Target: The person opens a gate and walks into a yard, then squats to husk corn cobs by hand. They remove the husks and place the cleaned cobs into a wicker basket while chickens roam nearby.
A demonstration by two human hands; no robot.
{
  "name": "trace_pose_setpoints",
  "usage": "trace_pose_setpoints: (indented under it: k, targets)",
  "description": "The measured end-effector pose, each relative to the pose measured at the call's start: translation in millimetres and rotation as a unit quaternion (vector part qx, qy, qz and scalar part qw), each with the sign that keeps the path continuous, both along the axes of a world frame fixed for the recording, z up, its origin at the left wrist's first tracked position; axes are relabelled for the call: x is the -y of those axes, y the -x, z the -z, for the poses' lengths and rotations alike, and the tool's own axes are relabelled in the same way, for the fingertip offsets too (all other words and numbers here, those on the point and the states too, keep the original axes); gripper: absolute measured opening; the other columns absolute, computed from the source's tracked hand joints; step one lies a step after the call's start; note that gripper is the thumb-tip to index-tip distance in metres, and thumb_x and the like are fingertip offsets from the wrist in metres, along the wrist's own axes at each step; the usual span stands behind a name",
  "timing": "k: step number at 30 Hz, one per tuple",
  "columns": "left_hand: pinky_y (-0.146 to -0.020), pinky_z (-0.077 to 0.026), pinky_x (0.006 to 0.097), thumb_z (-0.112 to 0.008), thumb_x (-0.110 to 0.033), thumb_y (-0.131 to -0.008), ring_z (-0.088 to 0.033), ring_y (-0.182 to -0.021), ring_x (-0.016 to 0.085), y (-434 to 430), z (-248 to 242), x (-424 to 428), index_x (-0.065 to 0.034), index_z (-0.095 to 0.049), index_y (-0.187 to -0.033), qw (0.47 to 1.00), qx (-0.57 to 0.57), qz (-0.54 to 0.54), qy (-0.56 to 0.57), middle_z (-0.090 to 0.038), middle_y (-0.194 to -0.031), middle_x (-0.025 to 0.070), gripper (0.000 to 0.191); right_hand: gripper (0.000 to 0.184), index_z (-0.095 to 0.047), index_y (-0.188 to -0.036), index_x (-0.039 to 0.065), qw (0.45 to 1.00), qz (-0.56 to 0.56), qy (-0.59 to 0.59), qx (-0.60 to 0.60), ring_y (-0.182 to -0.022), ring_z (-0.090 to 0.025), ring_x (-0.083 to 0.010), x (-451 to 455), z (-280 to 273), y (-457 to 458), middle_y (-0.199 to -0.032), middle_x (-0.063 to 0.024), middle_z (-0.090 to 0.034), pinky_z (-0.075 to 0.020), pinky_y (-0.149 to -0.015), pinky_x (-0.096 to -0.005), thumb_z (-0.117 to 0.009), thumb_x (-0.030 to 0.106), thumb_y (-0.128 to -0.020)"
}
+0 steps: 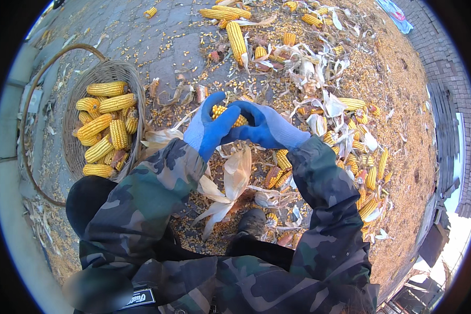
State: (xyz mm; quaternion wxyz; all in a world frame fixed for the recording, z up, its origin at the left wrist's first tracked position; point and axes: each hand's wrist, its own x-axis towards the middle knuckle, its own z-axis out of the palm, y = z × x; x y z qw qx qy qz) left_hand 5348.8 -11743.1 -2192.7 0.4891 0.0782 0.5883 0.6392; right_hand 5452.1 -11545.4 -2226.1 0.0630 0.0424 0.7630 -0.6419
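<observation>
Both of my hands wear blue rubber-coated gloves and meet at mid-view around one yellow corn cob (240, 120). My left hand (212, 125) grips it from the left, thumb and fingers about its near side. My right hand (259, 125) closes on its other end, and the fingers hide much of the cob. Below the hands, a dry corn husk (236, 172) lies spread on the ground. To the left stands a wicker basket (135, 84) with an arched handle, holding several husked yellow cobs (98, 125).
A heap of cobs and husks (367, 157) lies right of my right arm. More cobs (235, 39) and husks (310, 66) lie beyond my hands. Loose kernels (404, 117) cover the paving. My boot (252, 221) is below the hands. A wall (8, 196) runs along the left.
</observation>
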Motion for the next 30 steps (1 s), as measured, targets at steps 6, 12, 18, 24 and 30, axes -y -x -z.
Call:
trace_pose_setpoints:
  k: [6,12,18,24,30]
  targets:
    - [-0.069,-0.063,0.0315,-0.082,-0.042,-0.090,-0.072,-0.090,0.020,26,11,10,-0.0039,-0.059,-0.133,0.977,-0.083,-0.091,0.176,-0.069,-0.113,0.0111,0.062,0.029,-0.072,-0.107,0.001,0.981,0.020,-0.187,0.054,-0.071,-0.065,-0.0145,24,22,-1,-0.078,-0.0070,-0.068,-0.0548,-0.067,-0.0371,-0.076,0.026,-0.094]
    - [-0.084,-0.065,0.0331,-0.063,-0.044,-0.103,-0.071,-0.107,0.027,119,-25,47,0.0000,-0.060,-0.133,0.872,-0.015,-0.477,-0.110,-0.070,-0.121,0.0172,0.054,0.063,-0.052,-0.146,0.006,0.981,0.189,0.025,0.034,-0.114,-0.063,-0.0223,-64,76,-22,-0.125,-0.0145,-0.067,-0.0516,-0.098,-0.0353,-0.071,0.042,-0.099]
    - [-0.104,-0.060,0.0439,-0.060,-0.046,-0.104,-0.061,-0.130,0.036,144,28,88,0.0042,-0.043,-0.149,0.884,0.213,-0.410,-0.072,-0.054,-0.147,0.0251,0.070,0.048,-0.070,-0.119,0.001,0.837,0.035,-0.387,0.386,-0.082,-0.070,-0.0198,-152,114,-70,-0.097,-0.0101,-0.073,-0.0546,-0.073,-0.0329,-0.072,0.042,-0.093]
    - [-0.092,-0.060,0.0391,-0.063,-0.043,-0.102,-0.067,-0.117,0.029,88,22,40,0.0027,-0.051,-0.143,0.983,0.060,-0.173,-0.031,-0.063,-0.135,0.0209,0.062,0.100,-0.038,-0.156,0.003,0.887,0.149,-0.226,0.374,-0.088,-0.071,-0.0302,-86,146,-81,-0.112,-0.0233,-0.069,-0.0562,-0.074,-0.0414,-0.067,0.071,-0.088]
    - [-0.090,-0.058,0.0374,-0.064,-0.043,-0.102,-0.069,-0.107,0.025,32,18,17,-0.0032,-0.058,-0.139,0.988,-0.014,-0.020,0.152,-0.067,-0.124,0.0153,0.055,0.104,-0.037,-0.157,0.006,0.863,0.168,-0.330,0.343,-0.121,-0.067,-0.0422,-50,136,-55,-0.132,-0.0295,-0.066,-0.0506,-0.101,-0.0468,-0.066,0.075,-0.085]
